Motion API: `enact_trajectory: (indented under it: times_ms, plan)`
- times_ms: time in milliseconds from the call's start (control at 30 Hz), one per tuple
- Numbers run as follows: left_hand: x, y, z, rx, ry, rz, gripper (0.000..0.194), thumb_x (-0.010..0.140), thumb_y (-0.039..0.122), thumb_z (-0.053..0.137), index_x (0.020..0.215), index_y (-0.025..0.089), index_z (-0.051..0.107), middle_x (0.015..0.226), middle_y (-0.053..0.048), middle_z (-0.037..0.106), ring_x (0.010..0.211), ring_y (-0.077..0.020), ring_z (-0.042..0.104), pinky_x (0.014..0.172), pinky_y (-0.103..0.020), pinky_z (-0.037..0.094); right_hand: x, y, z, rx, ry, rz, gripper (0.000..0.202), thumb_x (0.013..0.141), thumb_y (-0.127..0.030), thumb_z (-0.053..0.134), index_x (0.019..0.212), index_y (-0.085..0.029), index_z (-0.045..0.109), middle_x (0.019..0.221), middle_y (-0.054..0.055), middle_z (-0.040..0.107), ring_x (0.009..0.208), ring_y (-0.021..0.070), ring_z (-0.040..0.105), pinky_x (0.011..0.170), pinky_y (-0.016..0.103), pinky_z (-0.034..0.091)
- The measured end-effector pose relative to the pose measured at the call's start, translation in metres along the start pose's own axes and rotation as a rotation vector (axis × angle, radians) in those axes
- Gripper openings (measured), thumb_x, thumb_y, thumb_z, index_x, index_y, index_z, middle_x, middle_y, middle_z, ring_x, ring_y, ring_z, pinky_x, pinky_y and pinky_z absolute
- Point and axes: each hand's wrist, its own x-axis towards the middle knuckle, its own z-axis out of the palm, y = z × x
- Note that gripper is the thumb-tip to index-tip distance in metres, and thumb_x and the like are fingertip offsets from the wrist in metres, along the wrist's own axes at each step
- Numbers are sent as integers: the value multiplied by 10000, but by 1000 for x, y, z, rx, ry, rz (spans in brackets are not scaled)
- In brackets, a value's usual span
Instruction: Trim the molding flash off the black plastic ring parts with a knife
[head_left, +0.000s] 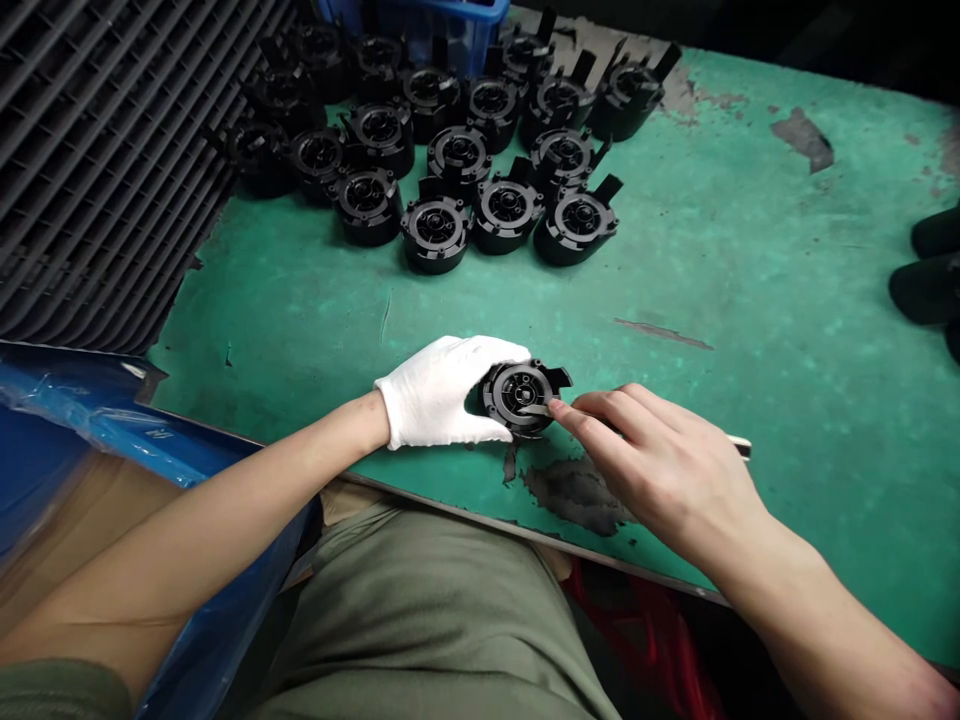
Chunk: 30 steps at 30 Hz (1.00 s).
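Observation:
A round black plastic housing (517,385) rests near the front edge of the green table, its ringed, ribbed face turned up. My left hand (446,392), in a white glove, grips it from the left with thumb and fingers around its side. My bare right hand (660,450) is closed on a slim knife (534,409). The blade tip touches or hovers just over the housing's face; I cannot tell which. A pale handle end sticks out behind the hand, and the rest of the handle is hidden by the fingers.
Several similar black housings (435,230) stand grouped at the back of the green table (712,260). Behind them is a blue bin (457,30). A dark slatted rack (97,150) leans at the left, above blue plastic sheeting (97,420). Black cylinders (926,290) lie at the right edge.

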Motion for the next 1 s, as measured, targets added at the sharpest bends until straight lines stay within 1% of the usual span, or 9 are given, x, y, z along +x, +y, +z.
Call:
enact_trajectory:
  times_ms: [100, 200, 300, 433, 533, 667, 733, 900, 1000]
  plan:
    - [0, 0, 0, 5, 9, 14, 766, 889, 504, 916, 1488, 193, 553, 1447, -157, 728, 1326, -348, 735, 1121, -470, 603, 0, 9, 0, -1, -7, -45, 408, 1030, 5, 546, 1412, -115, 623, 1089, 124, 746, 889, 224, 614, 741, 352, 503]
    - [1, -1, 0, 10, 0, 6, 767, 885, 508, 916, 1488, 207, 550, 1465, -155, 721, 1339, -351, 730, 1135, -476, 597, 2, 17, 0, 18, -24, -82, 425, 1036, -1, 519, 1429, -134, 611, 1080, 117, 751, 880, 220, 614, 720, 346, 497]
    - [1, -2, 0, 15, 3, 21, 794, 868, 502, 934, 1487, 195, 544, 1458, -161, 722, 1335, -353, 730, 1141, -474, 594, 6, 23, -1, 52, -42, -149, 366, 1065, -40, 505, 1384, -170, 627, 1056, 101, 757, 846, 211, 603, 696, 341, 478]
    - [0, -2, 0, 13, 0, 7, 793, 864, 501, 935, 1486, 200, 547, 1456, -156, 722, 1331, -352, 732, 1137, -475, 595, 7, 26, -2, 97, -50, -200, 332, 1075, -52, 515, 1363, -163, 635, 1050, 105, 763, 864, 211, 634, 699, 342, 475]
    - [0, -2, 1, -1, 1, -13, 797, 862, 493, 931, 1500, 208, 546, 1472, -152, 715, 1355, -356, 718, 1153, -482, 585, 4, 28, -3, 132, -25, -165, 352, 1070, -46, 537, 1381, -182, 631, 1076, 94, 767, 875, 202, 649, 739, 333, 505]
    - [1, 1, 0, -13, -3, -40, 766, 869, 504, 912, 1489, 223, 561, 1438, -132, 735, 1307, -354, 741, 1111, -480, 600, -2, 24, 0, 116, 101, 30, 276, 1059, -113, 666, 1329, -165, 640, 1083, 99, 756, 868, 194, 654, 737, 317, 524]
    - [1, 2, 0, -13, -2, -48, 754, 871, 501, 910, 1481, 222, 566, 1426, -129, 740, 1292, -347, 747, 1102, -472, 603, -5, 18, 4, 119, 128, 110, 274, 1050, -138, 705, 1317, -156, 642, 1087, 99, 754, 881, 193, 669, 749, 315, 535]
    - [1, 3, 0, -20, 1, -42, 829, 825, 508, 960, 1484, 197, 565, 1442, -137, 728, 1337, -345, 723, 1147, -475, 583, -9, 4, 10, 83, 81, 118, 297, 1039, -105, 690, 1326, -175, 660, 1074, 72, 766, 877, 191, 679, 743, 323, 516]
    - [0, 3, 0, -18, 3, -45, 798, 847, 515, 942, 1481, 208, 567, 1449, -137, 726, 1336, -345, 722, 1139, -484, 587, -8, 3, 10, 56, 116, 105, 300, 1023, -78, 688, 1300, -191, 669, 1062, 68, 774, 866, 197, 671, 749, 332, 503]
